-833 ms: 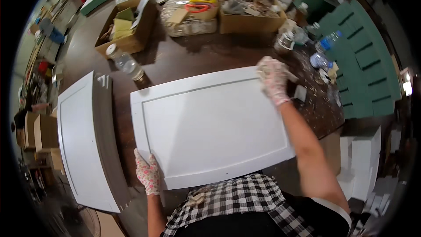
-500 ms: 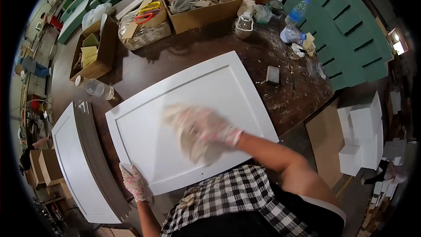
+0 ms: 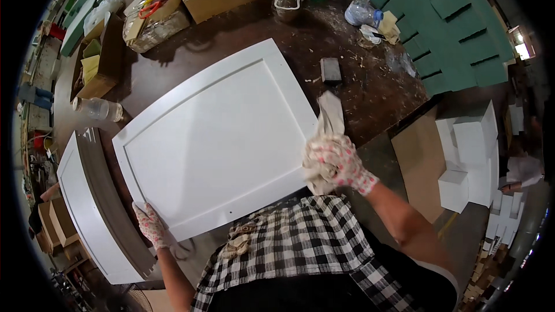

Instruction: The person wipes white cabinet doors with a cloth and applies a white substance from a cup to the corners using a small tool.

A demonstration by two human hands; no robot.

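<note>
Flat on the dark workbench (image 3: 370, 89): white panel door (image 3: 217, 138), stiff, broad, smooth-painted, probably slippery; best gripped at the edges. Left hand (image 3: 149, 225), gloved, closed over the near corner. Right hand (image 3: 338, 162), gloved, clenched around a soft, limp rag (image 3: 328, 120) just past the door's right edge.

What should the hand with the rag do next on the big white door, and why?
Probably sweep the rag back across the white panel. The right hand grips it at the panel's right edge, most of the face lies to its left, and the left hand steadies the near corner.
</note>
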